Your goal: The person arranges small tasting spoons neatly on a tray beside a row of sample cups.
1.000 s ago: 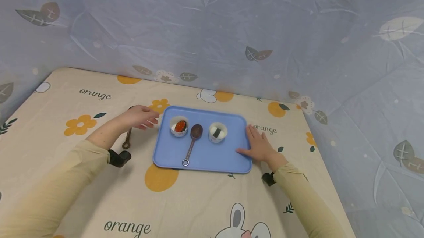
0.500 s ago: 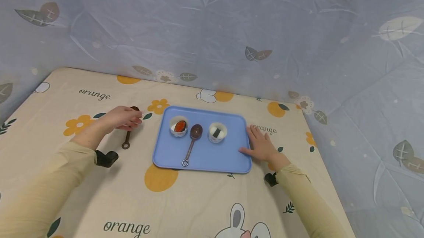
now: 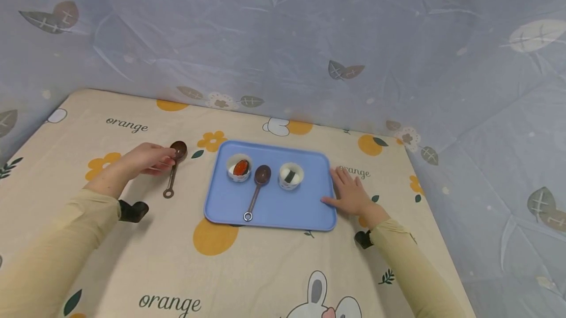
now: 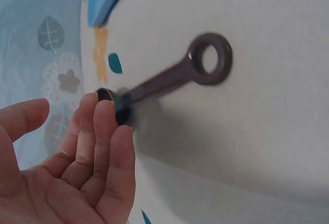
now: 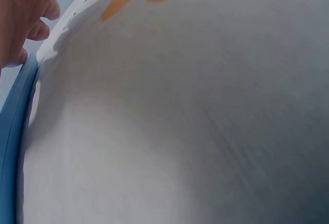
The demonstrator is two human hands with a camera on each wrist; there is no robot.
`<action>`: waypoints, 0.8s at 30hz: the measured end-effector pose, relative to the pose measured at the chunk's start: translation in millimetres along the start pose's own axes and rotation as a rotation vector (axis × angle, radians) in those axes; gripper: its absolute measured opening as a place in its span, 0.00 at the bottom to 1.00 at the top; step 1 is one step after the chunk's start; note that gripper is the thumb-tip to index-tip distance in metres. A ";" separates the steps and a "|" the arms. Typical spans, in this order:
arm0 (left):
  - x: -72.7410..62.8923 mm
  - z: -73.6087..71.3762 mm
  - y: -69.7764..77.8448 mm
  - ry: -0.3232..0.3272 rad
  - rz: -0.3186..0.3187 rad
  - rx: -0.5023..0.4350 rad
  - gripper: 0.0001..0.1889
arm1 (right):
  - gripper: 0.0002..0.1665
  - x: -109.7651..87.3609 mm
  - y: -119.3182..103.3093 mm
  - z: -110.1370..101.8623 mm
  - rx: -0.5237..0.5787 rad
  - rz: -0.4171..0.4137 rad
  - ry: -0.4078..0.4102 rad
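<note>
Off-tray spoon (image 4: 163, 82): we're favouring a neck pinch. Left hand (image 3: 148, 158) thumb-apart, contact unclear; right hand (image 3: 349, 196) resting fingers-spread at tray (image 3: 287, 213).

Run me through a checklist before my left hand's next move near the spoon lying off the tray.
1. Left hand beside the loose spoon: ok, at its bowl end.
2. Thumb and fingers closed on that spoon: not ok, the thumb stands apart.
3. Right hand at the right edge of the tray: ok.
4. Right hand pressing firmly: cannot tell.
5. Left cup and right cup upright: ok.
6. Spoon between the cups clear of both: ok.
</note>
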State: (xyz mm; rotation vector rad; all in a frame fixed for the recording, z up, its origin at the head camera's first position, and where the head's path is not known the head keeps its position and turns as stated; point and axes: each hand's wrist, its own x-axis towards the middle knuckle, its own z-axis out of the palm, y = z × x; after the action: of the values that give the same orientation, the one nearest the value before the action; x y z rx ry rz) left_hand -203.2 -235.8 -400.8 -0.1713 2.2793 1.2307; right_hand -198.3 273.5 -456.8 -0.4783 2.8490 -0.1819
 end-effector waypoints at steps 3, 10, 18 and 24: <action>-1.7 -2.6 -2.8 0.007 -0.025 0.001 0.31 | 0.55 0.5 0.9 0.7 0.003 0.000 -0.004; -0.1 -5.6 -9.7 0.020 -0.067 -0.026 0.30 | 0.55 0.8 1.5 0.7 0.010 0.000 -0.002; 5.7 -0.1 -16.3 0.017 -0.087 -0.058 0.26 | 0.55 0.8 1.6 0.1 0.014 0.003 -0.007; 9.2 5.4 -15.2 0.030 -0.130 -0.059 0.27 | 0.55 0.0 0.8 -1.1 0.012 0.002 -0.007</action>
State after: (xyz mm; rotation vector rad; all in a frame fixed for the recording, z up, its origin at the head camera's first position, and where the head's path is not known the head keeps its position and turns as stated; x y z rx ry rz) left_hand -203.5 -238.8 -419.1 -0.3563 2.2202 1.2363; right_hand -198.9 274.3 -455.9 -0.4732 2.8392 -0.1970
